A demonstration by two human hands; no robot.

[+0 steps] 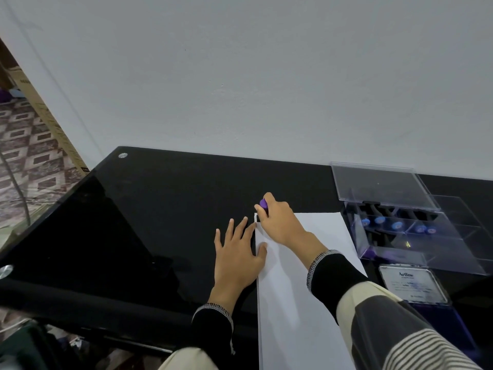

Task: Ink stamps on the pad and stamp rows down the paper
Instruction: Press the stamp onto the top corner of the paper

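While the right hand pinches the stamp by its stiff purple top, the thin paper under that grip slides easily; the flat, open left hand pins its edge.

This looks like a home desk corner. A glossy black glass table stands against a plain white wall, with a patterned tiled floor and a cardboard box at left.

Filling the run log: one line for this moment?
right hand: presses purple stamp at paper top-left | left hand: flat, steadying edge
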